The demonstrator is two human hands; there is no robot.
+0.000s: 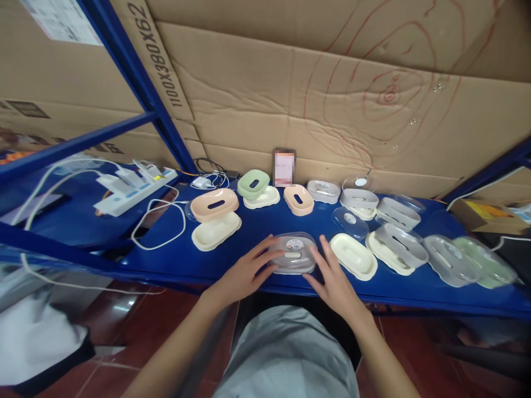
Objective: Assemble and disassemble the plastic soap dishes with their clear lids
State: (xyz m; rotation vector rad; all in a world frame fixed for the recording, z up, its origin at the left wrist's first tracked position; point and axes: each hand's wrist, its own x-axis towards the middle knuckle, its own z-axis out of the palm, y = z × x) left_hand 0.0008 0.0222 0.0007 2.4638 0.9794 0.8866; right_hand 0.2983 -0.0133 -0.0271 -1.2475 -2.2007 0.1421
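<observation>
Both hands flank 1 clear lidded grey plastic soap box (292, 254) at the front edge of the blue metal shelf (257, 232). Left hand (243, 275) sits on the box's left side, fingers (265, 246) loosely spread, tips touching the lid's left rim. Right hand (334, 279) on the box's right side, fingers (326, 249) spread and extended, inner fingers against the right rim; neither hand closes round the box, it rests on the shelf between them. White label visible through the lid.

Just right of the right fingers: cream oval plastic tray (354, 255), then a frosted grey slotted tray on a cream base (396, 247). Beyond the right fingers, a clear oval lid (349, 221). Far right: frosted grey lidded box (446, 260) touching a pale green lidded box (483, 261).

Left and beyond the left fingers: peach slotted soap dish stacked askew on a cream base (214, 216). Further back: green slotted dish on a cream base (255, 188), a peach slotted dish (298, 200), several grey trays (359, 198). A small dark-framed card (284, 167) leans upright on the cardboard wall (315, 110) behind.

Well left of the left hand: white power strip (133, 190) with plugs, white cable (161, 221) looping across the shelf. Person's grey-clad lap below the shelf edge.
</observation>
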